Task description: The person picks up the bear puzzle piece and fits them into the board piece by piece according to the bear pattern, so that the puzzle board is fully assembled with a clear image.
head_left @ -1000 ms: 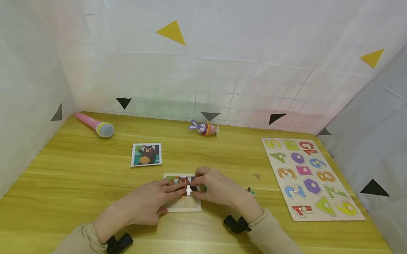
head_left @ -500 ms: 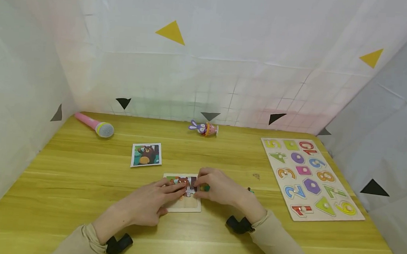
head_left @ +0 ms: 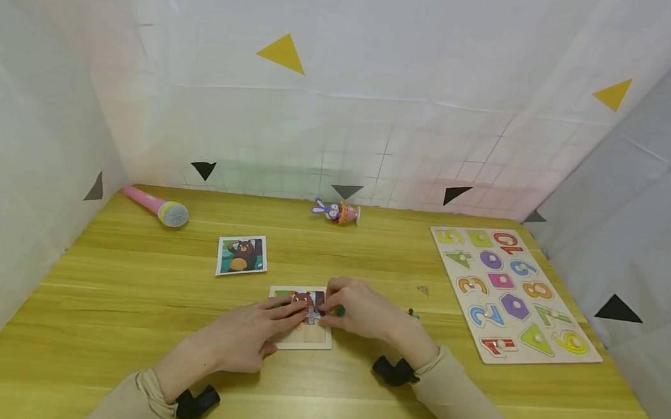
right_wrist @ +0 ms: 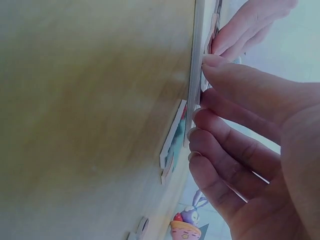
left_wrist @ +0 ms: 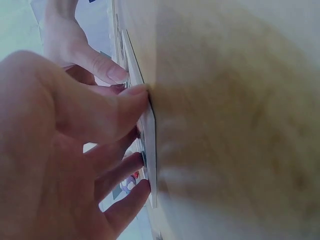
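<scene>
In the head view a small wooden puzzle tray (head_left: 301, 345) lies flat on the table, its picture of a brown bear (head_left: 303, 299) partly covered by fingers. My left hand (head_left: 244, 335) rests on the tray from the left, its fairly straight fingers on the pieces; in the left wrist view its thumb (left_wrist: 134, 97) is at the tray's near edge. My right hand (head_left: 358, 310) is at the tray's right side. Thumb and forefinger pinch a puzzle piece (right_wrist: 203, 82) at the tray's edge, while the other fingertips touch down near the table.
Loose pieces (right_wrist: 172, 135) lie right of the tray, mostly behind my right hand. A bear picture card (head_left: 241, 256) lies beyond, up left. Farther out are a pink toy microphone (head_left: 157, 205), a rabbit toy (head_left: 338, 212) and a number board (head_left: 514, 304) at right.
My right hand has shifted slightly right, and more of the tray's upper right pieces shows. The bright white patch on the picture has dulled to grey. My left hand stays in place.
</scene>
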### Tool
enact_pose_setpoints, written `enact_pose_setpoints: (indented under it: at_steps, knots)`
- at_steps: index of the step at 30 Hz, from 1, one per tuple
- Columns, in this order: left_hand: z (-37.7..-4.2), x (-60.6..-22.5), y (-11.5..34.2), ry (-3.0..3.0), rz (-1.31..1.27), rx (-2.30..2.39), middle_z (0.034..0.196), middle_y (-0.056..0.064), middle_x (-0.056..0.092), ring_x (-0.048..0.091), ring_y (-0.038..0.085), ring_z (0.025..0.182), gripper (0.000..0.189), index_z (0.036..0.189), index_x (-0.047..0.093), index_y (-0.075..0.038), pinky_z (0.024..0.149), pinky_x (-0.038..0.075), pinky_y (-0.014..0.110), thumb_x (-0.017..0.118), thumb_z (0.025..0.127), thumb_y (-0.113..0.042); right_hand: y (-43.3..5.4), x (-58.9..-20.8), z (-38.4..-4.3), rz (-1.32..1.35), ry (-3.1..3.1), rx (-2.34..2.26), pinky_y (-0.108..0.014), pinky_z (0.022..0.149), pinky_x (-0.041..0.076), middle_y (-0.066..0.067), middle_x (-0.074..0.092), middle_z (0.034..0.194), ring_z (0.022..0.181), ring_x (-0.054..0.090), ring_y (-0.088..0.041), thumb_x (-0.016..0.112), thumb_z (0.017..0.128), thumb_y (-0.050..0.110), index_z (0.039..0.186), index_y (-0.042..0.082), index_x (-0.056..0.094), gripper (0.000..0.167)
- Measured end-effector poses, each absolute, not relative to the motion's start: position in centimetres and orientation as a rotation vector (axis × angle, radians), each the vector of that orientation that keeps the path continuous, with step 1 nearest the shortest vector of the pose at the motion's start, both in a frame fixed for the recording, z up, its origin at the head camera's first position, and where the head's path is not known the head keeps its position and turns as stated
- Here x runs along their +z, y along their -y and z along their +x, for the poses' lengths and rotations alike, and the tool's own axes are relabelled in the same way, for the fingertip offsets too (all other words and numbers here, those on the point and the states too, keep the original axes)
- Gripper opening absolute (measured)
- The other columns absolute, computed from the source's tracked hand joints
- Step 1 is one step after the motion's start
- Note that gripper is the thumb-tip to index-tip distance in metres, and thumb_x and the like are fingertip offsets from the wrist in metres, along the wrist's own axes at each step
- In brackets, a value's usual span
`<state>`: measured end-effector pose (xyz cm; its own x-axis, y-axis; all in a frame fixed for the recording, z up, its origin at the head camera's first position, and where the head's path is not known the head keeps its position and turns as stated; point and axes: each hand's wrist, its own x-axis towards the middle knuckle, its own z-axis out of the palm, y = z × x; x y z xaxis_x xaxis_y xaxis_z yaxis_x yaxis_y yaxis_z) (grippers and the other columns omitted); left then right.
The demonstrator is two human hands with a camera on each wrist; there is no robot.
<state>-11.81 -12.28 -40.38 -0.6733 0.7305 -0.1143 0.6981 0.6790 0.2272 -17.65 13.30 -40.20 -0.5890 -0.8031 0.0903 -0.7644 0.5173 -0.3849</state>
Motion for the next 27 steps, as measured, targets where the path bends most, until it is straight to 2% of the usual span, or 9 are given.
enact_pose_setpoints:
  at_steps: [7, 16, 27]
  knots:
    - [-11.72, -40.37, 12.22, -2.673, 1.145, 0.26, 0.166, 0.001, 0.025, 0.024, 0.028, 0.152, 0.071, 0.159, 0.03, -0.017, 0.112, 0.041, 0.047, 0.058, 0.094, -0.011, -13.23, -40.24, -17.48, -1.389, -2.669, -0.57, -0.015, 0.061, 0.042, 0.003, 0.059, 0.086, 0.071, 0.049, -0.007, 0.077, 0.09, 0.024, 0.102, 0.009, 0.081, 0.02]
    - [-11.58, -40.44, 12.25, -2.662, 1.136, 0.234, 0.167, 0.001, 0.023, 0.022, 0.031, 0.152, 0.07, 0.16, 0.027, -0.016, 0.112, 0.042, 0.047, 0.056, 0.096, -0.011, -13.0, -40.0, -17.18, -1.343, -2.668, -0.612, -0.015, 0.061, 0.042, 0.001, 0.06, 0.086, 0.071, 0.055, -0.013, 0.077, 0.09, 0.024, 0.101, 0.008, 0.081, 0.02]
    - [-11.72, -40.48, 12.25, -2.647, 1.152, 0.242, 0.167, 0.002, 0.022, 0.02, 0.031, 0.153, 0.07, 0.16, 0.027, -0.015, 0.113, 0.04, 0.048, 0.057, 0.097, -0.011, -13.02, -40.15, -17.2, -1.35, -2.665, -0.614, -0.015, 0.061, 0.042, 0.002, 0.058, 0.086, 0.07, 0.053, -0.011, 0.076, 0.09, 0.023, 0.097, 0.01, 0.082, 0.015]
